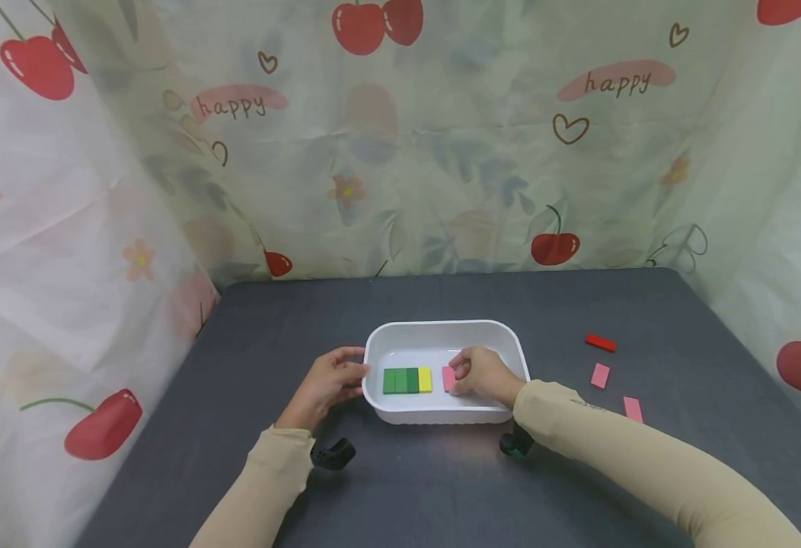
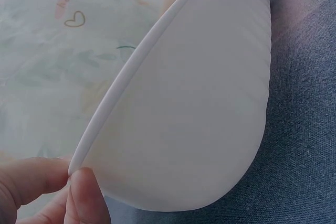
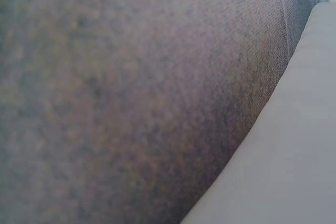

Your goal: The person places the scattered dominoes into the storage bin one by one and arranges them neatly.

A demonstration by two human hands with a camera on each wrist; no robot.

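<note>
A white plastic tub [image 1: 400, 415] sits on the dark table, with a row of green blocks [image 1: 395, 380] and one yellow block [image 1: 425, 380] lying flat side by side in its left half. Inside the tub, my right hand [image 1: 486, 374] pinches a small flat pink block [image 1: 448, 378], set a little apart to the right of the yellow one. My left hand [image 1: 328, 383] holds the tub's left end; in the left wrist view its thumb [image 2: 89, 195] and fingers pinch the rim [image 2: 123, 85]. The right wrist view shows only the tub's outer wall [image 3: 294, 145] and the table cloth.
Right of the tub, a red block [image 1: 601, 342] and two pink blocks, one nearer the tub [image 1: 600, 375] and one beside my right sleeve [image 1: 633, 409], lie on the dark table [image 1: 291, 320]. A patterned curtain [image 1: 428, 152] hangs behind and at both sides.
</note>
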